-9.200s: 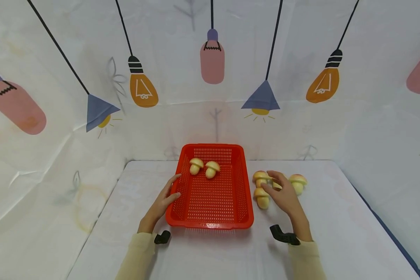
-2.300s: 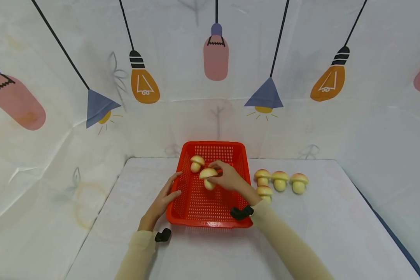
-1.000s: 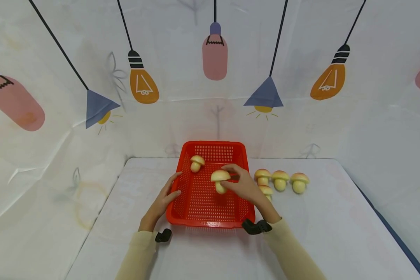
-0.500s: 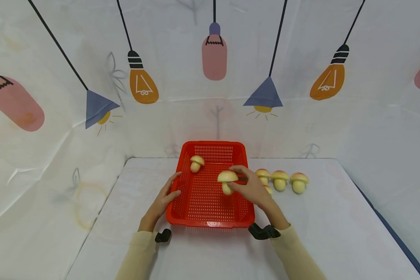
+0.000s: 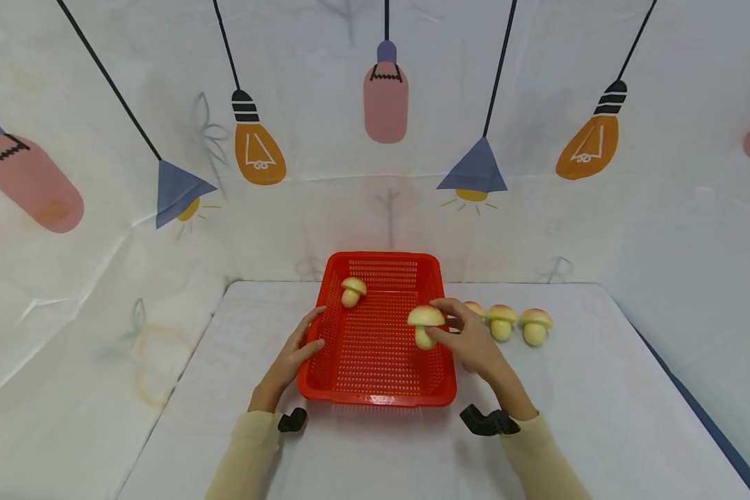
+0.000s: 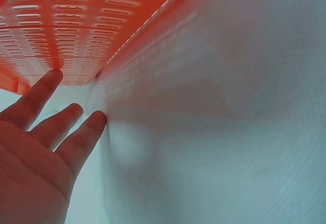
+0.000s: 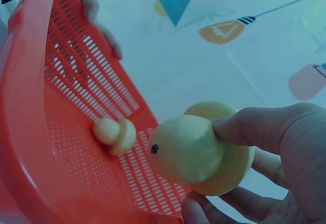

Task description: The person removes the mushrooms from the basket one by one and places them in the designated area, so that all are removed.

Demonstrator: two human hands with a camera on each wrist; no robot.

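My right hand [image 5: 475, 342] pinches a toy mushroom [image 5: 425, 325] between thumb and fingers, above the right side of the red plastic basket [image 5: 381, 401]. In the right wrist view the mushroom's pale stem [image 7: 183, 150], with a small dark mark on it, points toward the basket. Another mushroom [image 5: 353, 292] lies at the basket's back left. My left hand [image 5: 287, 361] rests at the basket's left rim. Its fingers [image 6: 84, 140] look nearly straight in the left wrist view, one fingertip right at the slotted outer wall.
Right of the basket, on the white table [image 5: 600, 417], stand a mushroom [image 5: 501, 321] and another mushroom [image 5: 536, 326]. One more mushroom [image 5: 473, 308] is mostly hidden behind my right hand. A white cloth wall [image 5: 325, 215] printed with lamps rises behind the table.
Earlier two mushrooms lay in the basket and my right hand was among those on the table. Since then it has taken one from the basket and carried it rightward. My left hand has stayed put.
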